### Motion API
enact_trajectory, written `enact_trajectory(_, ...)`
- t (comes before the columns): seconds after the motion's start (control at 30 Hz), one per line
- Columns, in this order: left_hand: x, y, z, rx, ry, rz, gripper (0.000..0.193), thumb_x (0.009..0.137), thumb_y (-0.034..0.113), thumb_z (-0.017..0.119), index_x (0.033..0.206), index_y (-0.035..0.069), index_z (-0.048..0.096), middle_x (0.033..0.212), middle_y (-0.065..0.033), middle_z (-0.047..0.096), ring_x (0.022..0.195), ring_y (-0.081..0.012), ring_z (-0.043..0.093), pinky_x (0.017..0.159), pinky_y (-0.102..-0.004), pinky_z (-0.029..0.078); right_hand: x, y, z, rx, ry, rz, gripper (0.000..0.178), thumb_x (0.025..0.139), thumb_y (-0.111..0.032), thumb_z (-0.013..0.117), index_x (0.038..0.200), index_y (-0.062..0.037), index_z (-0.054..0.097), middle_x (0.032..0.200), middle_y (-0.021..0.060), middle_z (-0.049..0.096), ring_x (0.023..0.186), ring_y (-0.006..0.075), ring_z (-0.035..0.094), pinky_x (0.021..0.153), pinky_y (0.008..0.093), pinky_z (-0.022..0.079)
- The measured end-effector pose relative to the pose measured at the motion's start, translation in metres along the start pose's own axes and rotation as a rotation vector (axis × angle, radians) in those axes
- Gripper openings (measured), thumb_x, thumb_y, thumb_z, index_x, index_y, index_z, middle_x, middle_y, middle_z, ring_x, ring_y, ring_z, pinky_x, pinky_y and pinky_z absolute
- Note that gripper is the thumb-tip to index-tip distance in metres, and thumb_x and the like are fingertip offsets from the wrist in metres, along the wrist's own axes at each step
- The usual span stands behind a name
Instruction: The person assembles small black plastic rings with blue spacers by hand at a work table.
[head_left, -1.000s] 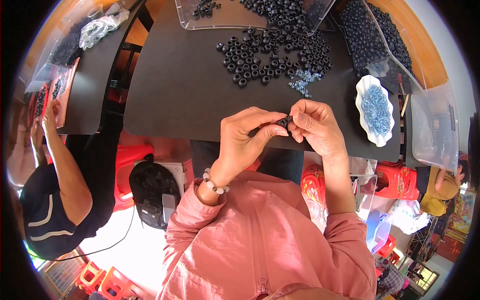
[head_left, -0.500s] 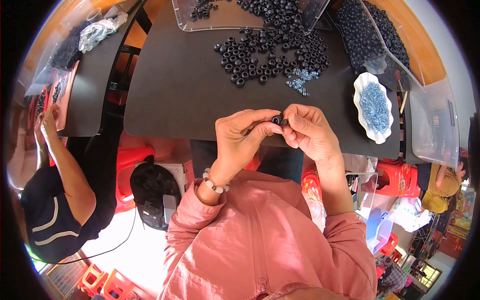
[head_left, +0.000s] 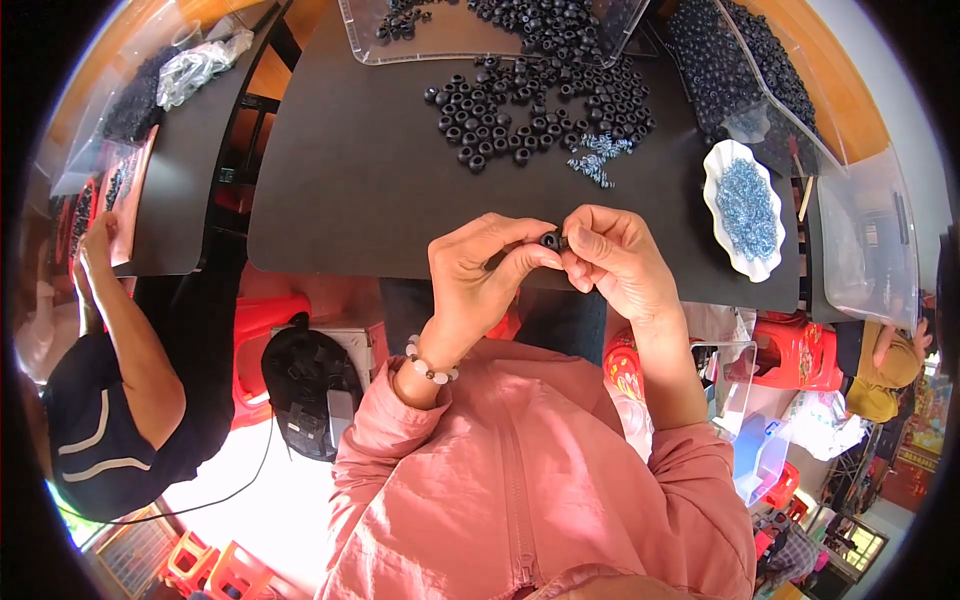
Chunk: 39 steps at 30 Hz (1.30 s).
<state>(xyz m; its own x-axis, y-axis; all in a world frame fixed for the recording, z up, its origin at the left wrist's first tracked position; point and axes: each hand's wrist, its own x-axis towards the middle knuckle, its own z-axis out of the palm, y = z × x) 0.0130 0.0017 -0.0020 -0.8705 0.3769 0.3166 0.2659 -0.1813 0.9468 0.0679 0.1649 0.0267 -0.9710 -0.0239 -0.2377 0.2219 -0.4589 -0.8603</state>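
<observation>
A round black piece with a hole in its face point(head_left: 550, 240) sits pinched between the thumb and forefinger of my left hand point(head_left: 490, 262), just over the near table edge. My right hand point(head_left: 622, 262) meets it from the right, thumb and fingers pressed together. A dark bit shows at those fingertips, mostly hidden by them. Beyond my hands lies a loose spread of similar round black pieces point(head_left: 490, 125). Tiny bluish metal springs point(head_left: 600, 155) form a small heap at its near right side. More springs point(head_left: 745, 210) fill a white wavy-edged dish point(head_left: 712, 200) to the right.
A clear bin point(head_left: 430, 52) of black pieces stands at the far edge; another bin point(head_left: 790, 125) with smaller dark parts stands far right. A co-worker's arm point(head_left: 135, 355) is at the left table. A black backpack point(head_left: 305, 390) and red stools point(head_left: 255, 330) are below.
The round black piece has turned slightly, so its hole shows more openly. My right fingertips have drawn in around the dark bit. The view has shifted a little.
</observation>
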Motion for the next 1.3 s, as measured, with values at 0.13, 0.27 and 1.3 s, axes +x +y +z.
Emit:
enact_trajectory(0.13,-0.001,-0.006,-0.001,0.114,-0.017,0.175,0.018,0.074,0.005,0.074,0.090,0.000,0.070,0.078,-0.0065,0.066,0.066,-0.0109,0.059,0.059,-0.0225,0.046,-0.001,-0.001,0.002,-0.105,0.021,-0.044,0.021,0.088,-0.021,0.064,0.085,-0.0009,0.057,0.065,0.0032,0.056,0.054,0.0080,0.052,0.049,0.0204,0.041)
enact_trajectory(0.27,-0.001,-0.004,-0.002,0.153,-0.040,0.194,0.019,0.072,0.006,0.075,0.089,0.000,0.070,0.078,-0.0076,0.066,0.067,-0.0142,0.060,0.060,-0.0243,0.047,-0.003,-0.002,-0.003,-0.146,-0.017,-0.028,0.022,0.087,-0.021,0.065,0.086,-0.0008,0.057,0.067,0.0029,0.056,0.055,0.0079,0.053,0.049,0.0205,0.043)
enact_trajectory(1.3,-0.011,0.022,-0.006,0.352,-0.193,0.507,0.045,0.056,-0.009,0.069,0.099,0.003,0.067,0.074,-0.0017,0.062,0.061,-0.0165,0.063,0.053,-0.0269,0.050,-0.014,0.011,-0.005,0.245,-0.422,0.141,0.045,0.086,-0.035,0.064,0.104,0.0063,0.056,0.082,0.0062,0.058,0.078,0.0134,0.060,0.075,0.0305,0.054)
